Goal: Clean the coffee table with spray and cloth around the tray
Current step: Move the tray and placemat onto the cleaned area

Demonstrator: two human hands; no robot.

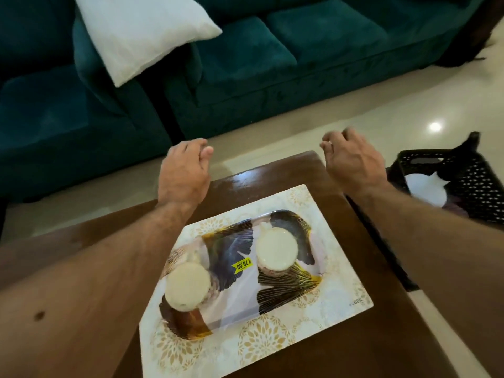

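A patterned tray [275, 296] with a yellow price sticker lies on a white and gold placemat [335, 304] on the dark brown coffee table [381, 309]. Two upturned white cups [276, 248] [187, 287] stand on the tray. My left hand [184, 174] hovers over the table's far left edge with loosely curled fingers and holds nothing. My right hand [353, 159] hangs above the far right corner, fingers loosely curled and empty. No spray bottle or cloth shows on the table.
A black perforated basket [474, 181] stands to the right of the table with something white and a dark nozzle-like part in it. A teal sofa [272, 64] with a white cushion [144, 31] runs along the back. Pale floor tiles [409, 105] lie between.
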